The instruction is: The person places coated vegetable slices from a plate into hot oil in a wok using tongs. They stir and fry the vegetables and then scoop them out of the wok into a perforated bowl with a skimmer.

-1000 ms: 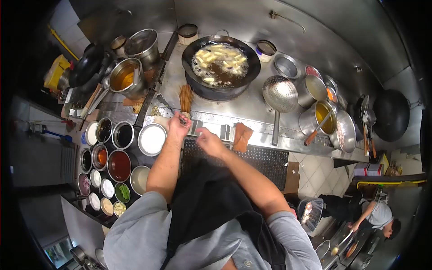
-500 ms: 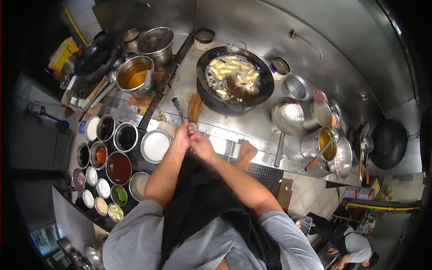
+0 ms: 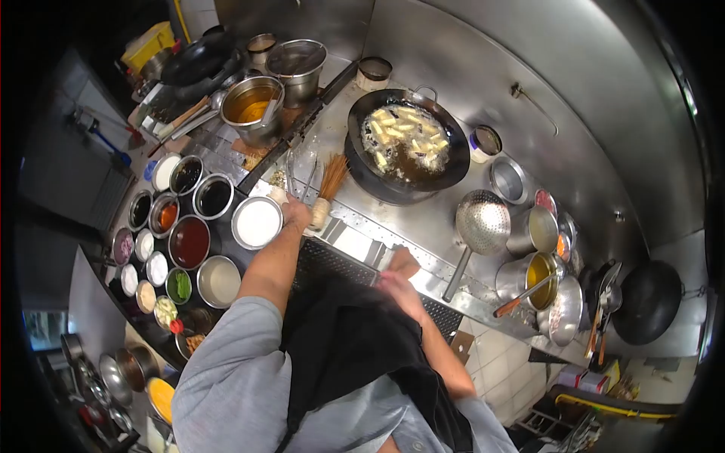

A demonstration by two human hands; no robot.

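Observation:
My left hand (image 3: pixel 296 214) is closed around the lower end of a pair of metal tongs (image 3: pixel 310 179), whose two arms spread apart above it. Close to its right is a bamboo wok brush (image 3: pixel 330 185) with a pale bound handle, bristles pointing up. A bowl of white powder or grains (image 3: pixel 257 223) sits just left of that wrist. My right hand (image 3: pixel 402 293) is at the counter's front edge, against a brown cloth (image 3: pixel 404 262); motion blurs its fingers, so its grip is unclear. Behind, a wok (image 3: pixel 458 175) holds pale fried sticks in bubbling oil.
Bowls of sauces and seasonings, including dark red sauce (image 3: pixel 189 241), crowd the left. A perforated strainer (image 3: pixel 483 221) lies right of the wok. Beyond it stand a pot of yellow oil (image 3: pixel 541 270) and an empty wok (image 3: pixel 647 303). An oil pot (image 3: pixel 251 112) stands back left.
My hands were together on the tongs; now they are apart. My right hand has moved right to the cloth. The tongs' arms have spread. The view has shifted.

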